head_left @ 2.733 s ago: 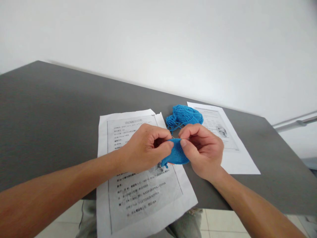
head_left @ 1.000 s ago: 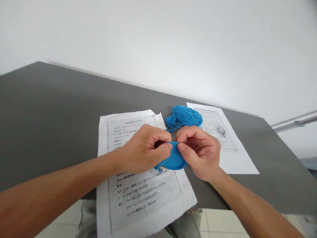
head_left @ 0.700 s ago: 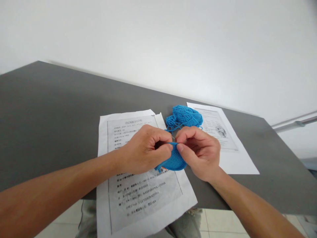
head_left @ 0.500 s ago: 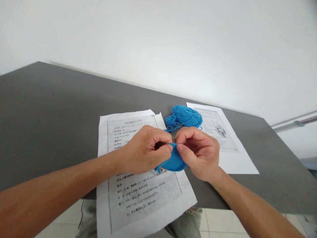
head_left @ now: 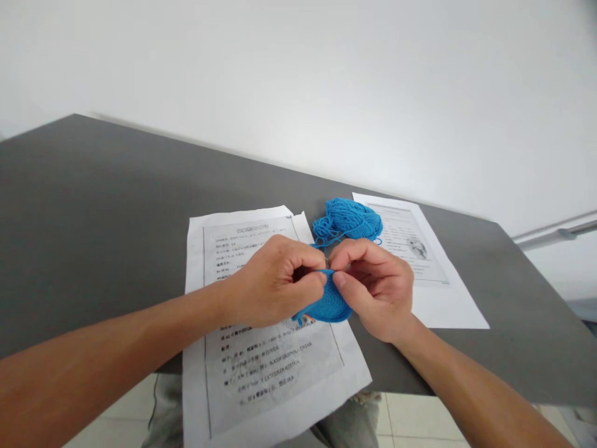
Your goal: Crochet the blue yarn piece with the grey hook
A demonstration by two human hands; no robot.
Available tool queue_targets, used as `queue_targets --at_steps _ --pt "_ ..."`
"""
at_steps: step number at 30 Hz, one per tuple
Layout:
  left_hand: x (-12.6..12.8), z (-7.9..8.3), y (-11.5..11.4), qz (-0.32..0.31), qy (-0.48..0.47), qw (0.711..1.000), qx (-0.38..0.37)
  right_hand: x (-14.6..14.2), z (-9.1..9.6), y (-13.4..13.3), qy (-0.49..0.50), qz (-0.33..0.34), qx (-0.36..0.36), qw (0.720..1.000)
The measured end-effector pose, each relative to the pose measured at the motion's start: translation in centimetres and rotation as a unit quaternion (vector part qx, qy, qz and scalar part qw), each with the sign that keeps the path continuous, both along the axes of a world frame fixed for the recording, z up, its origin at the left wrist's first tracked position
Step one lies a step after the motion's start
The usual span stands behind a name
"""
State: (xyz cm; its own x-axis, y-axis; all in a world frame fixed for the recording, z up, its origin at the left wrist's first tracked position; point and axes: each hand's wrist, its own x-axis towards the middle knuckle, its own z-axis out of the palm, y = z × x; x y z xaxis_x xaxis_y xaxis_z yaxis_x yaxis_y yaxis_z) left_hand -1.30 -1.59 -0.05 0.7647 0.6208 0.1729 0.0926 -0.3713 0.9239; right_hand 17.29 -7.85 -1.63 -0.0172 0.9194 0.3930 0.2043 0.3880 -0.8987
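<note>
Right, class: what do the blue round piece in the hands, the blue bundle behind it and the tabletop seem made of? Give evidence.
The blue round piece looks like soft matte yarn, probably crocheted: ridged rows show. The blue bundle is the same yarn, in loose strands. The tabletop is smooth dark grey, perhaps laminate: faint streaks, dull sheen.

Single head view, angled forward-down, close over grey table [head_left: 93,205] near edge.
</note>
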Motion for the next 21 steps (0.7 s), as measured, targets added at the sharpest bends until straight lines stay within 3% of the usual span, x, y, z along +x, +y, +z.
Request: queue_targets --at_steps 13,21 --pt "0.03 -0.04 0.08 -0.006 0.002 1.0 0.017 -0.32 0.25 0.04 -0.009 -0.008 -0.018 1.0" --pt "0.19 0.04 -0.15 0.034 -0.003 0.999 -0.005 -0.35 0.65 0.01 -0.004 -0.035 -0.007 0.999"
